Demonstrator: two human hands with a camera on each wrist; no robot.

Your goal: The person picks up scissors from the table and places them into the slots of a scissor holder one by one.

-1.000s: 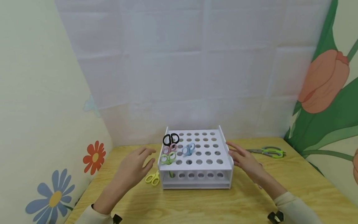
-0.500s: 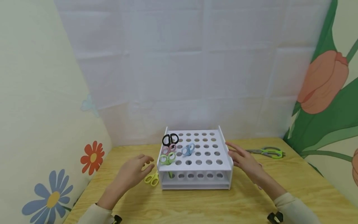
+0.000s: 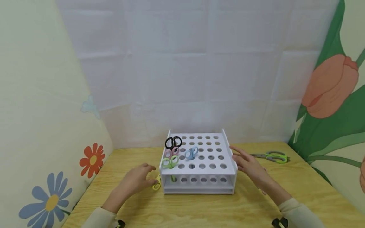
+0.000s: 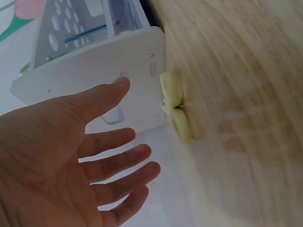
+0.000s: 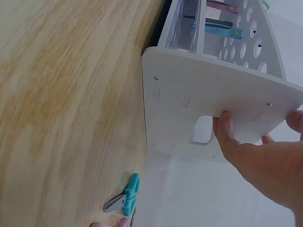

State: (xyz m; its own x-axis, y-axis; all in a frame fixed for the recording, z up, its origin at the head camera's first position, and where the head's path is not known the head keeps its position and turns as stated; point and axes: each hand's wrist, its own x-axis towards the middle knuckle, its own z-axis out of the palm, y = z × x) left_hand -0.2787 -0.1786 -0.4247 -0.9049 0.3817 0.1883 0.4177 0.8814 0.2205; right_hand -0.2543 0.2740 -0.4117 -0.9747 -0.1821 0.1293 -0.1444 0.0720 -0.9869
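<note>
A white two-tier rack (image 3: 205, 170) with round holes stands on the table. Black scissors (image 3: 173, 143), pink scissors (image 3: 172, 152), light green scissors (image 3: 170, 162) and light blue scissors (image 3: 191, 153) stand in its holes, handles up. Yellow scissors (image 4: 171, 90) lie on the table by the rack's left side, partly behind my left hand in the head view. My left hand (image 3: 134, 180) hovers beside them, fingers spread and holding nothing. At the rack's right side, my right hand (image 5: 260, 161) touches the side panel (image 5: 184, 90) near its cutout.
Large green-and-grey scissors (image 3: 272, 156) lie on the table to the right. Teal scissors (image 5: 129, 194) and a pink handle (image 5: 122, 222) appear beyond the right panel. A white cloth (image 3: 205, 63) hangs behind the rack, with flower-patterned walls (image 3: 328, 91) at both sides.
My left hand has lowered slightly toward the yellow scissors and now covers part of them in the head view. My right hand stays at the rack's side.
</note>
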